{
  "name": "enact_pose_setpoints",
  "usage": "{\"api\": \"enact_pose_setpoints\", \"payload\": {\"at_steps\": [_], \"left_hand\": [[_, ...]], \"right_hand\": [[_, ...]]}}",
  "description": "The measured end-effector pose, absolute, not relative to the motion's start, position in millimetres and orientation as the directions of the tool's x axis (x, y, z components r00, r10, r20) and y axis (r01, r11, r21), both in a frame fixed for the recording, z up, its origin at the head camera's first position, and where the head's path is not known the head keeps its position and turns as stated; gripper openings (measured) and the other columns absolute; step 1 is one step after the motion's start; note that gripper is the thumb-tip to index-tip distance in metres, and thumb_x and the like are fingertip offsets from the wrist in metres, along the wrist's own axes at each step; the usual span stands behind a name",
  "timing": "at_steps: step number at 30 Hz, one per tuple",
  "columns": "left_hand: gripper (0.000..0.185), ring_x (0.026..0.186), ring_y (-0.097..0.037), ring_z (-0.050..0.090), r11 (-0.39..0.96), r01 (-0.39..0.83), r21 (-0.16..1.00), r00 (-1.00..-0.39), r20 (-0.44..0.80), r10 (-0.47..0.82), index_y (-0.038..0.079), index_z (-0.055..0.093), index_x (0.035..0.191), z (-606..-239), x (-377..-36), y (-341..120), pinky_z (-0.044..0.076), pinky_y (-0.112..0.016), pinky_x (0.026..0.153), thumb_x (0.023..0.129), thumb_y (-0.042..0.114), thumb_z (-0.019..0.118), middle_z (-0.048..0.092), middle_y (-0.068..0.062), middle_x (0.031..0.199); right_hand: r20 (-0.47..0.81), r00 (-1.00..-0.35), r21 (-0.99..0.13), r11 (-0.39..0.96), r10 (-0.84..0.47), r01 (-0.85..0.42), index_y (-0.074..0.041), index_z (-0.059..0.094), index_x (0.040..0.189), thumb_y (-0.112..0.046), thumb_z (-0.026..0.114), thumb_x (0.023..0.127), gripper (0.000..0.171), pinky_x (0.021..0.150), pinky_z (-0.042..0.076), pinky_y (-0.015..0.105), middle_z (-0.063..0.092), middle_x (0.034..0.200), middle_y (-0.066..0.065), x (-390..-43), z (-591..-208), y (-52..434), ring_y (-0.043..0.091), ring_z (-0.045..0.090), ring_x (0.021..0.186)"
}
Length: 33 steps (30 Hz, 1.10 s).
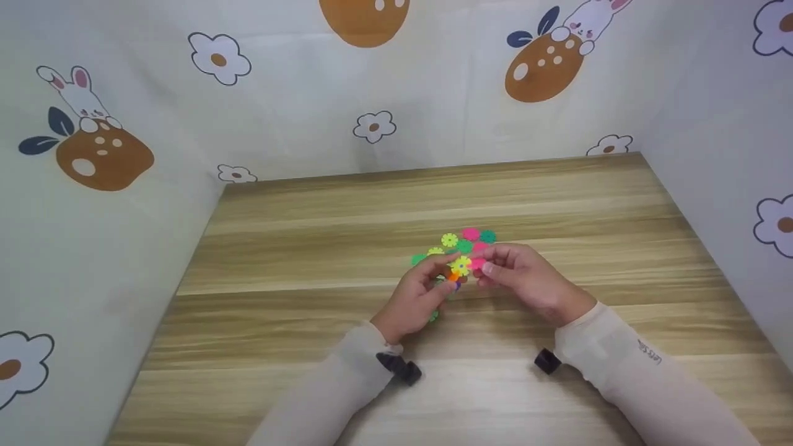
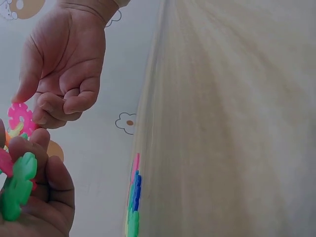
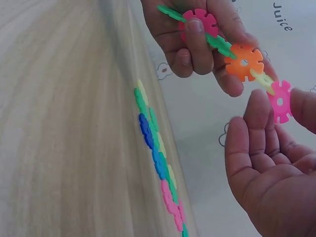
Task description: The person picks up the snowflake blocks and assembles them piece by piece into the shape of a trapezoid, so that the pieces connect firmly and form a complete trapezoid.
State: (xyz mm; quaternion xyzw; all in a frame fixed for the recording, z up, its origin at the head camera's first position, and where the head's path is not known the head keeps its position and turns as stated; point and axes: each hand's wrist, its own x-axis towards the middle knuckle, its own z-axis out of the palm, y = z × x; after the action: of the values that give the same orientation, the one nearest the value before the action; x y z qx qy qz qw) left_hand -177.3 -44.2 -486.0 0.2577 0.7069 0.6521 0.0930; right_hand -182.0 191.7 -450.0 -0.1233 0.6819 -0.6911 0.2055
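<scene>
My left hand grips a chain of plastic snowflake discs above the table. In the right wrist view that chain runs from a green disc through a pink disc, another green disc and an orange disc to a yellow disc. At its end, my right hand pinches a second pink disc between thumb and fingers. This pink disc meets the yellow one edge to edge; how deep their slots sit cannot be told.
Loose discs lie on the wooden table just beyond the hands, among them a yellow disc, a pink disc and a dark green disc. A printed sheet stands behind the table and along its sides.
</scene>
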Motion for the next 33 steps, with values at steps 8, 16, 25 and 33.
{"api": "enact_pose_setpoints", "payload": {"at_steps": [8,16,25,33], "left_hand": [[0.042,0.053,-0.016,0.047,0.002,0.253,0.968,-0.88,0.229,0.417,0.034,0.049,0.138,-485,-178,-42,0.047,-0.024,0.049,0.099,0.018,0.054,0.057,-0.008,0.105],[0.042,0.052,-0.014,0.043,-0.053,0.236,0.97,-0.9,0.238,0.365,0.009,0.044,0.141,-485,-180,-43,0.043,-0.023,0.049,0.1,0.005,0.049,0.053,-0.012,0.101],[0.04,0.053,-0.017,0.043,-0.03,0.233,0.972,-0.904,0.228,0.362,0.024,0.048,0.139,-484,-180,-44,0.042,-0.022,0.05,0.1,0.014,0.053,0.054,-0.009,0.102],[0.041,0.059,-0.027,0.045,-0.022,0.201,0.979,-0.913,0.196,0.359,0.024,0.048,0.14,-485,-179,-44,0.045,-0.026,0.053,0.1,0.015,0.052,0.054,-0.009,0.104]], "right_hand": [[-0.101,-0.88,-0.995,0.034,-0.465,0.097,-0.003,0.051,0.132,-0.022,0.055,0.099,0.039,0.092,0.049,0.048,0.054,0.127,0.025,-185,-459,187,0.038,0.06,0.099],[-0.22,-0.715,-0.969,0.231,-0.664,0.084,-0.014,0.036,0.147,-0.016,0.054,0.099,0.052,0.076,0.054,0.046,0.04,0.148,0.012,-184,-471,184,0.035,0.062,0.081],[-0.262,-0.747,-0.914,0.405,-0.611,-0.011,0.0,0.046,0.137,-0.007,0.053,0.094,0.043,0.064,0.053,0.035,0.055,0.133,0.016,-185,-468,188,0.023,0.058,0.073],[-0.235,-0.834,-0.768,0.622,-0.499,-0.155,-0.002,0.062,0.12,-0.012,0.07,0.085,0.037,0.077,0.051,0.037,0.066,0.1,0.006,-187,-465,194,0.018,0.058,0.087]]}}
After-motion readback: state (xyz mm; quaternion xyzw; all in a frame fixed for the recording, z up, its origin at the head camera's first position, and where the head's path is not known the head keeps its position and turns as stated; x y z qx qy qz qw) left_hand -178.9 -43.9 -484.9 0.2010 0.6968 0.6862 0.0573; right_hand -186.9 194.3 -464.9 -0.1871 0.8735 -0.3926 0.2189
